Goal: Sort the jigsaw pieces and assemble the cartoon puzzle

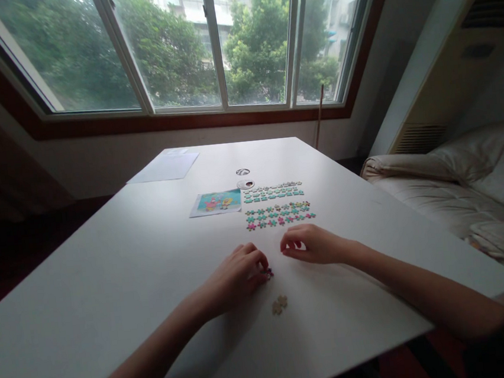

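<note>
My left hand [238, 275] is closed in a pinch on a small purple-and-pink jigsaw piece [268, 274], low over the white table [121, 273]. Two plain tan jigsaw pieces [280, 305], seemingly face down, lie nearer to me. My right hand [313, 243] is curled to the right of the left one, thumb and index tips close together; whether anything is between them I cannot make out. Beyond it, jigsaw pieces [273, 215] lie in several rows, mostly teal, some pink or yellow. A cartoon picture sheet [216, 203] lies left of the rows.
Two round flat items [245, 185] lie behind the picture. White papers [163, 166] are at the table's far left corner. A pale sofa [448, 188] stands along the right, with a tall cabinet-like unit [428, 77] behind it. Windows [176, 48] fill the far wall.
</note>
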Action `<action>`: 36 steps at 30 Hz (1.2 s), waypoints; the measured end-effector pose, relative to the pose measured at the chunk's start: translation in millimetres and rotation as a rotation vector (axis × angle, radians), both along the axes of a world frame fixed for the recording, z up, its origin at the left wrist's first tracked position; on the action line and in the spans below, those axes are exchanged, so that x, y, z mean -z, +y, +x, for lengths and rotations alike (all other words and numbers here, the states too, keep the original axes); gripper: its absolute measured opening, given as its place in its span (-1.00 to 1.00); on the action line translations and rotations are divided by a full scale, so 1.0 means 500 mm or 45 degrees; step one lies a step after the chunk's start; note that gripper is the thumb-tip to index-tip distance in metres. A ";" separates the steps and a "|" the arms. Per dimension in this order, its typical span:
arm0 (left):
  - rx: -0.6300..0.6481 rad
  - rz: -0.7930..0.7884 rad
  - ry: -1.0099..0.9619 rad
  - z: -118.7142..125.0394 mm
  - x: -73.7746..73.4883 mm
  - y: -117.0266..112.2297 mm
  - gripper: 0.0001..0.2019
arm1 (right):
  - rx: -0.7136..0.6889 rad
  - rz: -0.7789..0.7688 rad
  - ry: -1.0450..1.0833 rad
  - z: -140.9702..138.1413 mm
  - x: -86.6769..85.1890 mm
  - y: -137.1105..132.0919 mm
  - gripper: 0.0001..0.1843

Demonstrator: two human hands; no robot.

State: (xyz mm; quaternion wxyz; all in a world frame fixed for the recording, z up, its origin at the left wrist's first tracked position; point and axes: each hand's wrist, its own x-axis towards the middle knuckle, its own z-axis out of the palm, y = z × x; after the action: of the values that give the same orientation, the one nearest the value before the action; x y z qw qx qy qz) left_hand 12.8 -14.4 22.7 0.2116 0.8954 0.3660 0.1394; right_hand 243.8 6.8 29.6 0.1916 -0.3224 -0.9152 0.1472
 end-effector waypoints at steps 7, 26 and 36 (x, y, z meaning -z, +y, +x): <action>-0.125 -0.120 -0.210 0.007 0.003 0.007 -0.97 | 0.076 -0.074 0.127 -0.025 0.009 -0.024 -0.85; -0.227 -0.209 -0.565 0.021 -0.003 0.004 -0.89 | 0.205 -0.336 0.383 -0.040 0.007 -0.033 -0.81; -0.187 -0.131 -0.397 -0.002 -0.006 0.018 -0.79 | 0.362 -0.274 0.546 -0.018 0.005 0.002 -0.73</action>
State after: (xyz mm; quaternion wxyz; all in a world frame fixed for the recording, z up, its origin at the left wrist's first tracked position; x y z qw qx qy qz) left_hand 12.0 -5.5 25.7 0.3006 0.8218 0.4000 0.2727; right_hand 234.8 7.5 27.4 0.3645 -0.4276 -0.7784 0.2800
